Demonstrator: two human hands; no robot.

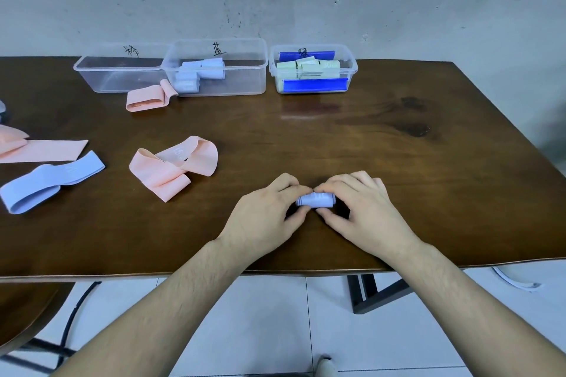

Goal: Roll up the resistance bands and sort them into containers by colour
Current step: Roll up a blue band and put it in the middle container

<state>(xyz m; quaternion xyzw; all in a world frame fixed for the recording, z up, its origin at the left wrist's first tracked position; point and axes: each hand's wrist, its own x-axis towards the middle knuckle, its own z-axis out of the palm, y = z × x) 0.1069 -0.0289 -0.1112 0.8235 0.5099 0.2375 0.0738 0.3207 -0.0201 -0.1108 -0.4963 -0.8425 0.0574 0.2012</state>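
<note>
Near the front edge of the brown table (306,138), the left hand (266,217) and the right hand (364,211) met around a small rolled blue band (315,199). Fingers and thumbs of both hands were curled and pinched the roll, one hand at each end, and it sat low on the table.

Farther left lay a loose pink band (174,167) in a twist, a flat blue band (49,182), and another long pink band (43,150) at the edge.

At the back stood three clear boxes. The left box (101,76) looked bare, with a folded pink band (150,97) lying just in front. The middle box (245,82) held blue rolls (199,73). The right box (352,66) held green rolls (309,68).
</note>
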